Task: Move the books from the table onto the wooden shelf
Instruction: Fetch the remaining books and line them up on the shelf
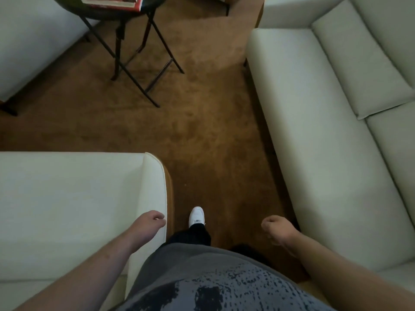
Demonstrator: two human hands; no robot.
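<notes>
A stack of books (pixel 114 2) with red and white edges lies on a dark round folding table (pixel 98 13) at the top left, cut off by the frame's edge. My left hand (pixel 149 225) hangs low beside a white sofa arm, fingers loosely curled and holding nothing. My right hand (pixel 277 227) hangs at the lower right, also loosely curled and holding nothing. Both hands are far from the books. No wooden shelf is in view.
A white sofa arm (pixel 89 198) fills the lower left. A long white sofa (pixel 325 131) runs down the right. Another white seat (pixel 29 46) stands at the upper left. Brown carpet (pixel 202 131) lies between them, with my white shoe (pixel 197 216) on it.
</notes>
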